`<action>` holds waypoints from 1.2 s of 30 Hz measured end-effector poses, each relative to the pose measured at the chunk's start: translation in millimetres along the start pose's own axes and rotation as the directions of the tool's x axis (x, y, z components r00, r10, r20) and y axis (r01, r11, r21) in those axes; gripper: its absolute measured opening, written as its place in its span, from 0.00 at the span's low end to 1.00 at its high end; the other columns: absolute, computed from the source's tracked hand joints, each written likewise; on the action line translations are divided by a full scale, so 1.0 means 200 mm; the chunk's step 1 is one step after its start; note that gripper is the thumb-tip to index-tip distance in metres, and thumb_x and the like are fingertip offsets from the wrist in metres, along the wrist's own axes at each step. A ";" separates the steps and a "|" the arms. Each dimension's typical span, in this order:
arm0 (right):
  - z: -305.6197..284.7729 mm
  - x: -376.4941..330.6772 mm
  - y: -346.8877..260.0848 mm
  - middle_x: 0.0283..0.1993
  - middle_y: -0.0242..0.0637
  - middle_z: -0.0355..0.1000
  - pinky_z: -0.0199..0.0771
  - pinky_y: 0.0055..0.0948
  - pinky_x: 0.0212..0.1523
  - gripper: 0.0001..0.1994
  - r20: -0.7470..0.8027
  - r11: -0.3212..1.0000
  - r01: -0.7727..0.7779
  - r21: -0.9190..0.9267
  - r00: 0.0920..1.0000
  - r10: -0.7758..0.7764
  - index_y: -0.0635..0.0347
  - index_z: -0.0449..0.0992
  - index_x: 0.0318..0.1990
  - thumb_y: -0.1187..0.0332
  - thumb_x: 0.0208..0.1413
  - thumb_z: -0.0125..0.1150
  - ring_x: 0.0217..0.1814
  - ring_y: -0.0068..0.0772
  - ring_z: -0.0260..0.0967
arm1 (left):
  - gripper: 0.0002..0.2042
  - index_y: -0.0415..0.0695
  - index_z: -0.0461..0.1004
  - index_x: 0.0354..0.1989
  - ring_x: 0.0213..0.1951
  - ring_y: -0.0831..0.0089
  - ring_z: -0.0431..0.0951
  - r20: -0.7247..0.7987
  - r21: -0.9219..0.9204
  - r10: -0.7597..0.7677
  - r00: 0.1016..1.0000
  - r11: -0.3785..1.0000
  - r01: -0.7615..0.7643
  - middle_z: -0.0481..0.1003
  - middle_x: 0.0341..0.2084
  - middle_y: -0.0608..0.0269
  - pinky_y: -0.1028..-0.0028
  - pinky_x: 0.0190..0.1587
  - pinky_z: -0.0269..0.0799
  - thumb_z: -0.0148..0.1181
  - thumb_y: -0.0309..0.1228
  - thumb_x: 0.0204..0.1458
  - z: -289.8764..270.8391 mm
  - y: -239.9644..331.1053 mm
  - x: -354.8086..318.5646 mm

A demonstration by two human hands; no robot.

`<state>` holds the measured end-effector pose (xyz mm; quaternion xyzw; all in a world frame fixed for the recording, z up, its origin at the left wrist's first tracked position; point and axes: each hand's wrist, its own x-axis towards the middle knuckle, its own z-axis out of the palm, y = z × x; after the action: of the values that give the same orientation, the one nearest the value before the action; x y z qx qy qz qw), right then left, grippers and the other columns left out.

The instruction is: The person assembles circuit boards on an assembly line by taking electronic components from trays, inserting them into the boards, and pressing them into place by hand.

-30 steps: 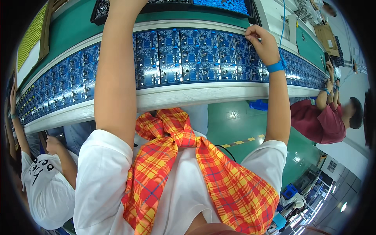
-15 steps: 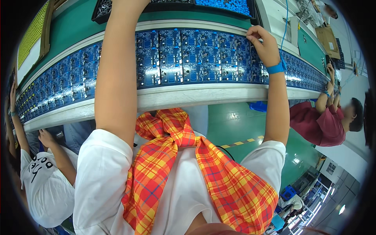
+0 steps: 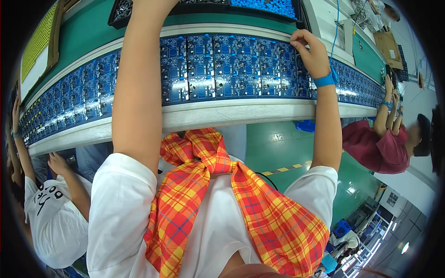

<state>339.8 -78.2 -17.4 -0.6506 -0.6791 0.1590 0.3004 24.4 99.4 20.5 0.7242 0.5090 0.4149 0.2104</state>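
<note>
A long row of blue circuit boards [image 3: 236, 67] lies in a rail track across the view, carrying small blue and silver parts. My left hand [image 3: 153, 6] reaches over the boards to the far side, beside a black bin of small dark parts [image 3: 202, 8]; its fingers are cut off by the upper edge. My right hand [image 3: 313, 55], with a blue wrist strap [image 3: 324, 80], is over the far edge of the boards. Its thumb and forefinger are pinched together; anything between them is too small to make out.
A bin of small blue parts [image 3: 264, 7] adjoins the dark ones. The pale front rail [image 3: 236, 110] runs before me. A blue cord [image 3: 336, 32] hangs by my right wrist. A person in a dark red shirt [image 3: 371, 146] works at right, another in white [image 3: 58, 217] at left.
The boards and my right hand have shifted very slightly left. My left hand looks unmoved. The hands of the person at right have risen a little.
</note>
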 end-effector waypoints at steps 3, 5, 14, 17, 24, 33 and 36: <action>0.00 0.00 0.00 0.35 0.30 0.73 0.70 0.22 0.45 0.04 -0.002 1.000 -0.001 -0.002 1.000 0.001 0.62 0.75 0.41 0.76 0.59 0.61 0.39 0.22 0.69 | 0.10 0.39 0.80 0.33 0.35 0.56 0.81 -0.006 0.012 -0.004 1.000 1.000 0.004 0.80 0.29 0.49 0.64 0.39 0.75 0.62 0.33 0.49 0.01 0.00 0.00; 0.00 0.00 0.00 0.36 0.30 0.74 0.70 0.22 0.45 0.04 -0.011 1.000 0.004 0.011 1.000 -0.004 0.62 0.75 0.41 0.76 0.59 0.61 0.39 0.23 0.69 | 0.10 0.39 0.80 0.34 0.35 0.56 0.82 -0.009 0.033 -0.003 1.000 0.999 0.004 0.80 0.29 0.49 0.64 0.39 0.75 0.62 0.33 0.49 0.01 0.00 0.01; 0.01 0.00 0.02 0.37 0.31 0.74 0.71 0.22 0.45 0.04 -0.028 0.999 0.038 -0.011 0.999 -0.038 0.62 0.75 0.41 0.77 0.59 0.61 0.39 0.23 0.70 | 0.09 0.39 0.80 0.33 0.34 0.55 0.81 -0.010 0.013 0.025 1.000 1.000 -0.025 0.80 0.29 0.49 0.64 0.38 0.75 0.62 0.32 0.49 0.01 -0.01 0.01; 0.01 -0.01 0.03 0.38 0.31 0.75 0.71 0.23 0.45 0.04 -0.019 0.999 0.049 -0.020 0.999 -0.049 0.62 0.76 0.41 0.77 0.59 0.60 0.40 0.24 0.71 | 0.09 0.38 0.80 0.33 0.34 0.55 0.81 0.013 0.017 0.024 1.000 1.000 -0.024 0.80 0.28 0.49 0.64 0.38 0.75 0.61 0.31 0.49 0.02 -0.01 0.01; 0.00 -0.01 0.03 0.39 0.33 0.76 0.72 0.24 0.46 0.05 -0.006 0.997 0.058 -0.041 0.998 -0.058 0.63 0.76 0.41 0.77 0.59 0.60 0.40 0.26 0.72 | 0.09 0.38 0.80 0.31 0.33 0.55 0.81 0.013 0.014 0.091 0.996 0.996 -0.091 0.80 0.27 0.48 0.64 0.37 0.75 0.61 0.31 0.49 0.02 -0.03 0.02; -0.02 -0.03 -0.03 0.40 0.35 0.78 0.74 0.27 0.47 0.07 0.013 0.998 0.055 -0.040 0.998 -0.054 0.62 0.79 0.44 0.76 0.58 0.61 0.43 0.29 0.75 | 0.09 0.36 0.80 0.31 0.32 0.55 0.81 0.016 0.001 0.089 0.996 0.996 -0.089 0.79 0.26 0.48 0.63 0.36 0.74 0.62 0.31 0.48 0.02 -0.03 0.02; -0.05 -0.02 -0.03 0.41 0.36 0.78 0.74 0.28 0.45 0.07 0.007 0.989 0.089 -0.120 0.996 -0.089 0.61 0.80 0.44 0.75 0.58 0.62 0.41 0.31 0.75 | 0.09 0.36 0.79 0.31 0.31 0.55 0.80 0.020 -0.015 0.059 0.998 0.998 -0.059 0.79 0.25 0.48 0.63 0.36 0.74 0.62 0.31 0.49 0.03 -0.02 0.02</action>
<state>341.2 -85.0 -7.3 -0.6363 -0.7162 0.1047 0.2667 27.2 104.2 16.5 0.7415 0.4824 0.4172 0.2083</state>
